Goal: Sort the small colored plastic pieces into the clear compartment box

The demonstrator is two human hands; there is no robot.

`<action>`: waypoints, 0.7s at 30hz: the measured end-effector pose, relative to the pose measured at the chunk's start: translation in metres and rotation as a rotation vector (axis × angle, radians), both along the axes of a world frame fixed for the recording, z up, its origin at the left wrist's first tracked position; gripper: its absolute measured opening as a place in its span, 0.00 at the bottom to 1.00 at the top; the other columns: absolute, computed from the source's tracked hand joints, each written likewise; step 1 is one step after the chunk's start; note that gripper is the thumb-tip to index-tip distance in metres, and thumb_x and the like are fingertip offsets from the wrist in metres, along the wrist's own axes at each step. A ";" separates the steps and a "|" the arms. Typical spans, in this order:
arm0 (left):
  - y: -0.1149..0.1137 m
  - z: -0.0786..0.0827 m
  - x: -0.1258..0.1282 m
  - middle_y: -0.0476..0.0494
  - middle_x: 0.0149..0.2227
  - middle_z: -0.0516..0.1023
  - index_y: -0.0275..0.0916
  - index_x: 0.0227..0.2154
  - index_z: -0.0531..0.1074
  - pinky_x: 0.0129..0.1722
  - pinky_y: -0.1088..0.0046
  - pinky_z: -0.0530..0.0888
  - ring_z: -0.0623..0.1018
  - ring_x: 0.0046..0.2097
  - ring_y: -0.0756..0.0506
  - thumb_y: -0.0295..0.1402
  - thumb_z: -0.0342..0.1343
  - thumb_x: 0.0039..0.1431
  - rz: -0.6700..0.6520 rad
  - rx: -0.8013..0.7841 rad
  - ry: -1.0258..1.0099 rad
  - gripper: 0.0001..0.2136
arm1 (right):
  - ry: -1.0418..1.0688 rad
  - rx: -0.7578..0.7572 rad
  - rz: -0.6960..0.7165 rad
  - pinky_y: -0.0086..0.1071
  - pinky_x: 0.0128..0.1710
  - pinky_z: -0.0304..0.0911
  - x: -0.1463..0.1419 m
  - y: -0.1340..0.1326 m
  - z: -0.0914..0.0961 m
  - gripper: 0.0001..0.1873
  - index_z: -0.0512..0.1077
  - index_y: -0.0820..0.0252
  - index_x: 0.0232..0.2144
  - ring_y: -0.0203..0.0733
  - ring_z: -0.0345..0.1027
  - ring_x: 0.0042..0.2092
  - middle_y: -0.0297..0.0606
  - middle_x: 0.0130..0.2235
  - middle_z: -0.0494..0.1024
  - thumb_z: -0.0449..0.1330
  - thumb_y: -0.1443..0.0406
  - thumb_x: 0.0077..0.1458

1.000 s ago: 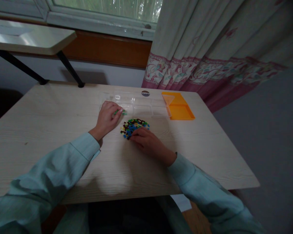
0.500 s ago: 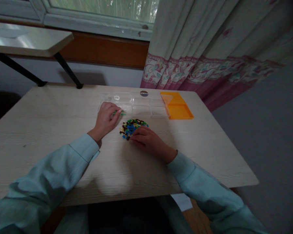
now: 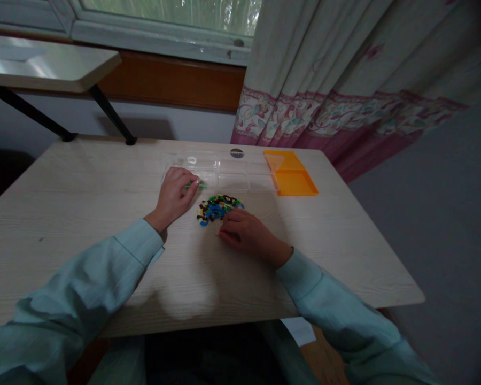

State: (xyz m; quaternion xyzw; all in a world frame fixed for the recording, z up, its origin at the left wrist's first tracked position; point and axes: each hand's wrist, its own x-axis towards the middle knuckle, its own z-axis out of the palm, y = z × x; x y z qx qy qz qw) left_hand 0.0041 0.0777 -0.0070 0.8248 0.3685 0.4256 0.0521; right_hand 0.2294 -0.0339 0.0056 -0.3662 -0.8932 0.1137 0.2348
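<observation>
A pile of small building bricks [image 3: 215, 208] in blue, green, yellow and dark brown lies on the table. At its near right side is my right hand [image 3: 246, 232], thumb and fingers pinched together. Something tiny and pale shows by those fingertips, too small to name. My left hand [image 3: 176, 193] is at the front left corner of a clear plastic compartment box [image 3: 232, 182], its fingers curled and closed. Bits of green [image 3: 202, 186] show between and just beyond its fingertips; whether they are held or lie in the box I cannot tell.
An orange tray [image 3: 296, 183] lies at the box's right end, partly overlapped by it. A round dark sticker [image 3: 237, 153] is behind the box. A raised shelf [image 3: 48, 64] stands at the back left, and a curtain [image 3: 288, 107] hangs behind the table [image 3: 344, 256].
My right hand has shifted slightly right, away from the pile's near edge. A few bricks there have moved or gone from view. My left hand has stayed put.
</observation>
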 end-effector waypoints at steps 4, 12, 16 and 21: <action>0.001 -0.001 0.000 0.44 0.36 0.74 0.40 0.35 0.72 0.47 0.61 0.65 0.70 0.43 0.44 0.41 0.47 0.65 0.004 0.002 0.006 0.13 | 0.047 0.019 -0.065 0.38 0.45 0.64 0.001 0.003 -0.002 0.09 0.75 0.60 0.32 0.42 0.66 0.41 0.42 0.36 0.74 0.55 0.65 0.61; -0.001 0.001 0.001 0.44 0.36 0.74 0.41 0.34 0.72 0.47 0.62 0.65 0.70 0.43 0.44 0.40 0.48 0.65 -0.003 0.002 0.001 0.12 | 0.103 0.026 -0.297 0.31 0.33 0.58 0.014 0.007 0.006 0.19 0.69 0.60 0.21 0.37 0.62 0.30 0.36 0.25 0.68 0.53 0.61 0.63; -0.001 0.002 0.001 0.44 0.36 0.74 0.41 0.34 0.72 0.46 0.61 0.65 0.70 0.43 0.44 0.41 0.47 0.65 0.001 -0.013 0.008 0.12 | -0.033 -0.110 -0.313 0.31 0.29 0.50 0.016 0.009 0.006 0.23 0.65 0.60 0.18 0.35 0.56 0.26 0.33 0.21 0.63 0.52 0.58 0.64; -0.001 0.001 0.000 0.44 0.36 0.74 0.40 0.35 0.72 0.47 0.62 0.65 0.69 0.43 0.44 0.40 0.48 0.65 -0.011 -0.016 0.001 0.12 | 0.084 -0.145 -0.310 0.31 0.34 0.54 0.020 0.014 0.003 0.22 0.70 0.61 0.24 0.37 0.62 0.31 0.36 0.26 0.69 0.49 0.56 0.65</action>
